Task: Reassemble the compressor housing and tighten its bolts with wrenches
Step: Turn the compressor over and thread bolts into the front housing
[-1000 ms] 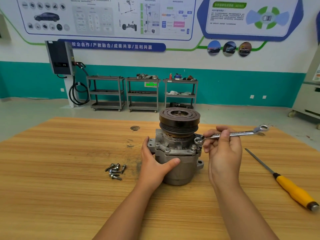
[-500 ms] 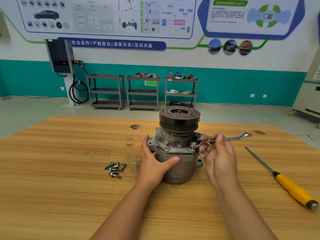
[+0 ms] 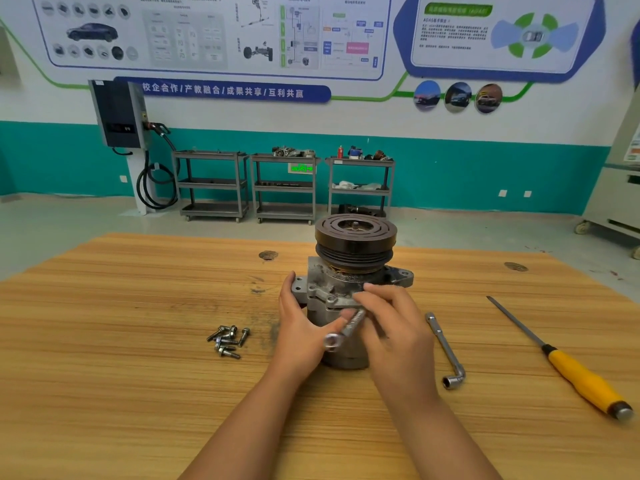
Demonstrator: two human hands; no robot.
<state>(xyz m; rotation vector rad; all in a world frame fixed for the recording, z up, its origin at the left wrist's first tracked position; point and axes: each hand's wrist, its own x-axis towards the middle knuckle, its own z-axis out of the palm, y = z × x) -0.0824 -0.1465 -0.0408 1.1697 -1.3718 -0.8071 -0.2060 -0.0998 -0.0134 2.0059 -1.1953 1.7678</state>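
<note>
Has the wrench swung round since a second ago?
Yes. The wrench swung its free end from the screwdriver side round to the near side of the compressor.

One compressor, two wrenches, three carts

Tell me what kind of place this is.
Probably a car-mechanics training workshop: car diagram posters cover the back wall, a car charger hangs beside them, and metal carts hold spare parts.
</note>
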